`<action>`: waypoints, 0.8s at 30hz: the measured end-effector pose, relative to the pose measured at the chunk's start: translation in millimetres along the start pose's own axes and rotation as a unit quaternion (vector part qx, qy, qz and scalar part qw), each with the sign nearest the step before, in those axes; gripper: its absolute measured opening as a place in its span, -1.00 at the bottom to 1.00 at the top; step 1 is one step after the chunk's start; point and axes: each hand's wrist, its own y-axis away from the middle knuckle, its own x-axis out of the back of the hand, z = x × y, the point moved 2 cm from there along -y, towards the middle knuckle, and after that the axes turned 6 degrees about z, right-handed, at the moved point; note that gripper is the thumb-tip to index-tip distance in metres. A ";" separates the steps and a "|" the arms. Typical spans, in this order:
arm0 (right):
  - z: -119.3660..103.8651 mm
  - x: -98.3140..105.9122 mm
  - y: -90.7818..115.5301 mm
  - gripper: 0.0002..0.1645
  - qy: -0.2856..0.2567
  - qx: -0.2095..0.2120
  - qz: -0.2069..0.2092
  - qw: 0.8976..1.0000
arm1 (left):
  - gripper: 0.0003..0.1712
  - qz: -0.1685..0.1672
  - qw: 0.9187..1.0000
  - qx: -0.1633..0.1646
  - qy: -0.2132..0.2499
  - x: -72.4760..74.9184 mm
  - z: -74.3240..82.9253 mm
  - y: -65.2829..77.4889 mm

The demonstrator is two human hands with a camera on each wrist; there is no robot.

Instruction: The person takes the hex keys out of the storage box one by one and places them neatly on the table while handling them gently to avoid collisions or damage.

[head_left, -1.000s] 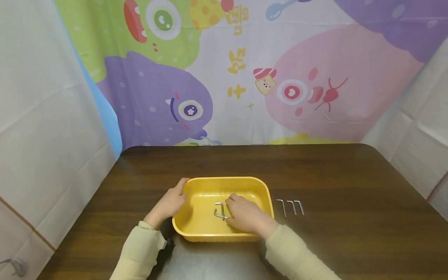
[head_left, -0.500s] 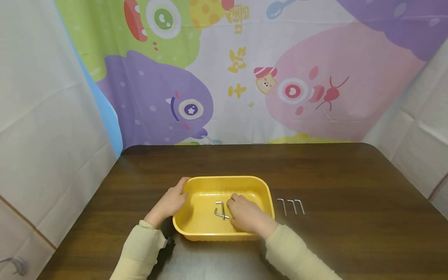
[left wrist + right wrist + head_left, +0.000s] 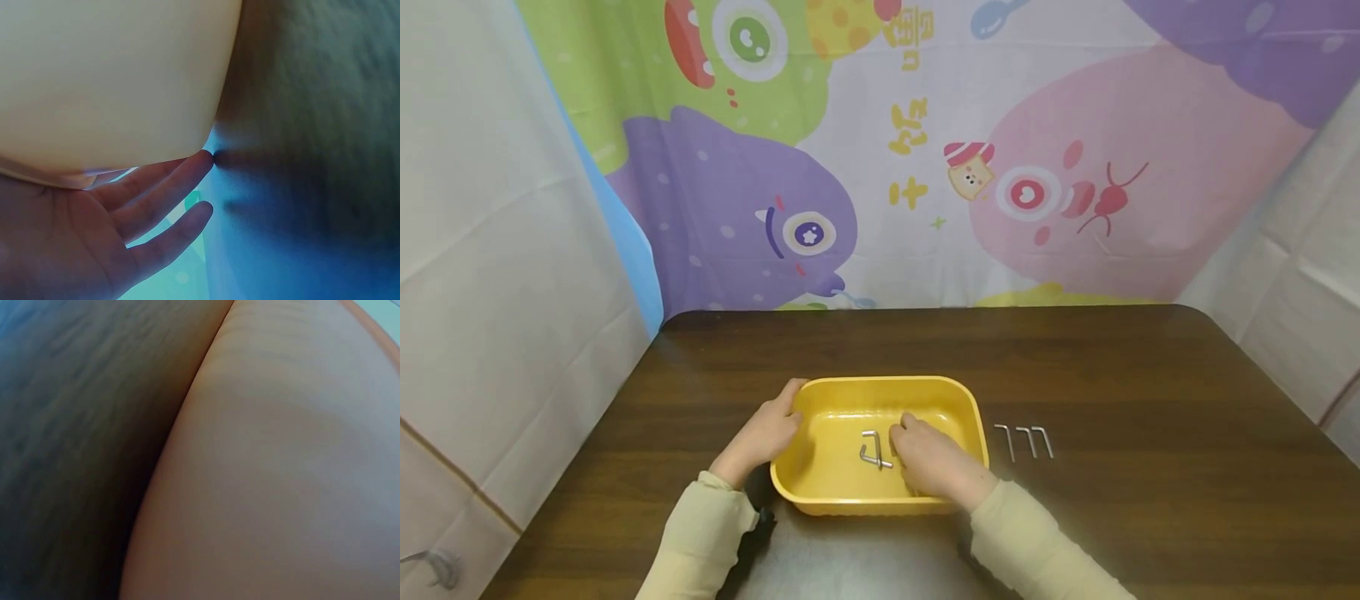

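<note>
A yellow plastic tub (image 3: pixel 850 505) stands on the table. My left hand (image 3: pixel 767 431) holds its left rim, thumb over the inside; in the left wrist view the left hand's fingers (image 3: pixel 164 195) spread along the outer wall. Inside the tub, my right hand (image 3: pixel 934 458) reaches down with bent fingers, pinching what looks like a hex key, mostly hidden by the hand. Just left of these fingers, silver L-shaped hex keys (image 3: pixel 877 450) lie crossed on the tub floor. Only the tub's outer wall (image 3: pixel 262 462) and the table show in the right wrist view.
Three more hex keys (image 3: pixel 1025 442) lie in a row on the dark wooden table (image 3: pixel 1120 383), right of the tub. A cartoon-printed cloth (image 3: pixel 910 250) hangs behind the table, with pale cloth at both sides. A small black object (image 3: pixel 764 518) shows by the left sleeve.
My right hand has drawn slightly to the right inside the tub, uncovering more of the crossed hex keys. The left hand keeps its place on the rim.
</note>
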 end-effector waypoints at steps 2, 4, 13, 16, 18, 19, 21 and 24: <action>-0.7 0.3 0.5 -0.78 0.000 -0.002 -0.003 1.000 | -0.52 0.000 1.000 -0.001 0.000 0.2 0.1 0.6; -1.4 0.6 1.4 -0.79 0.001 -0.003 -0.006 1.000 | -0.52 -0.001 1.000 -0.002 0.000 0.2 0.2 0.8; -1.7 0.5 3.8 -0.80 0.008 0.013 -0.003 1.000 | -0.52 -0.003 1.000 -0.001 0.002 1.1 1.9 1.7; -1.9 1.0 4.0 -0.81 0.016 0.014 -0.007 1.000 | -0.51 -0.003 1.000 -0.002 0.001 1.1 2.0 1.7; -2.0 1.4 4.1 -0.80 0.023 0.012 -0.008 1.000 | -0.51 -0.003 1.000 -0.001 0.001 0.8 1.9 1.5; -2.1 1.6 4.2 -0.81 0.026 0.012 -0.008 1.000 | -0.51 -0.002 1.000 -0.001 0.002 0.8 1.8 1.4; -2.3 2.0 4.4 -0.81 0.032 0.010 -0.009 0.999 | -0.52 -0.002 1.000 -0.001 0.004 0.5 1.8 1.2; -2.1 2.1 4.4 -0.82 0.033 0.010 -0.015 0.999 | -0.52 0.000 1.000 -0.001 0.003 0.4 1.6 1.2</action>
